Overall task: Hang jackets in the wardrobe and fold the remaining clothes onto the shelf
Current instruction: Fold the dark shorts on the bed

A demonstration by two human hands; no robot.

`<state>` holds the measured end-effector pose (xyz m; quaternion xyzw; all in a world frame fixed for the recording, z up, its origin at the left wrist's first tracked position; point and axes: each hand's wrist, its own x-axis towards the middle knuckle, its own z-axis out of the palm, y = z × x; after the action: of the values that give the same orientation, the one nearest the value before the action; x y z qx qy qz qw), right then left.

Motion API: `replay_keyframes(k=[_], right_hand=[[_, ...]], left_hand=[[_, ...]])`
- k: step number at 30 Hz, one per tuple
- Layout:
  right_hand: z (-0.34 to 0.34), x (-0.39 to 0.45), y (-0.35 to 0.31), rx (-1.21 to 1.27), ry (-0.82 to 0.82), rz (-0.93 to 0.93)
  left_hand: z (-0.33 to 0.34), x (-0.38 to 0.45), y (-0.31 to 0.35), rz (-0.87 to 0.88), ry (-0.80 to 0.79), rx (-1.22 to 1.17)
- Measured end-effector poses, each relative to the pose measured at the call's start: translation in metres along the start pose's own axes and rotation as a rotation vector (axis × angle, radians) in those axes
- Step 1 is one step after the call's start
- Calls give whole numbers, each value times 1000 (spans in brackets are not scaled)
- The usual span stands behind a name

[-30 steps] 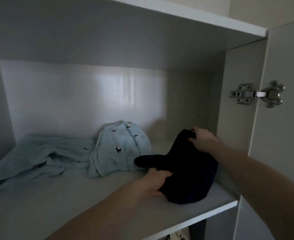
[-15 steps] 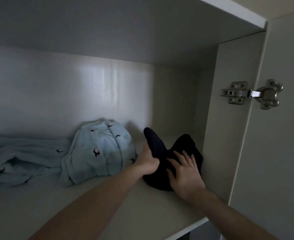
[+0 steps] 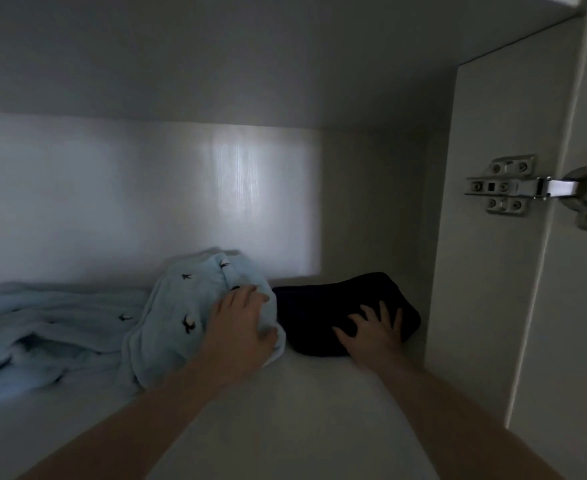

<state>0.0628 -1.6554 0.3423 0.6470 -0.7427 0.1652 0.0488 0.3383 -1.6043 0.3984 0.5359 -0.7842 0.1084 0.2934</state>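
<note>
Head view: two bare forearms reaching up from the lower edge over the pale shelf [image 3: 306, 403]. Left hand [image 3: 240, 327] resting on the light blue garment [image 3: 181, 317], fingers loosely bent over its right edge; whether gripping or only pressing, cannot tell. Right hand [image 3: 371, 330] laid flat on the dark folded garment [image 3: 340, 313], fingers [image 3: 384, 311] spread and straight, pressing down. Dark garment sat on the shelf at its right end, near the side wall [image 3: 479, 271], just beside the blue one. Farther left, a second pale blue cloth [image 3: 43, 327] lay crumpled. Behind, the back panel [image 3: 146, 202] with a bright patch. At right, a metal hinge [image 3: 513, 187] fixed to the side wall and open door [image 3: 583, 306].
</note>
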Motion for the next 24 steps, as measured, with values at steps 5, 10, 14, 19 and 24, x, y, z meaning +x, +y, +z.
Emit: replay_keyframes(k=[5, 10, 14, 19, 24], right_hand=[[19, 32, -2, 38, -19, -41], [35, 59, -2, 96, 19, -37], [36, 70, -11, 113, 28, -30], [30, 55, -23, 146, 75, 24], [27, 14, -35, 249, 19, 58]], left_hand=[[26, -32, -34, 76, 96, 185], [54, -21, -33, 55, 112, 180], [62, -13, -37, 58, 145, 158], [63, -12, -39, 47, 158, 164], [60, -14, -39, 48, 128, 193]])
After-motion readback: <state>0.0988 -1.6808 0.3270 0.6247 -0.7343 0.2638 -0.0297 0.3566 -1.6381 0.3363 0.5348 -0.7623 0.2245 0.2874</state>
